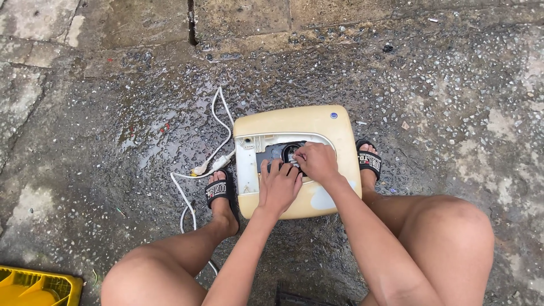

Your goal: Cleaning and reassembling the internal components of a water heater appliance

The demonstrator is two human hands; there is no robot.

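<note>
Nearby, white cable (218,122) beside heater (317,122).

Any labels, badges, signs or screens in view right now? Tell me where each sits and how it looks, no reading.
Round badge: far right corner of the cream appliance casing, small, bluish-purple.
Printed strap on left sandal: beside the casing's left edge, black band, white lettering.
Printed strap on right sandal: by the casing's right edge, black band, white lettering.
No packages, signs or screens. Both hands, left and right, work at the casing's dark opening.
</note>
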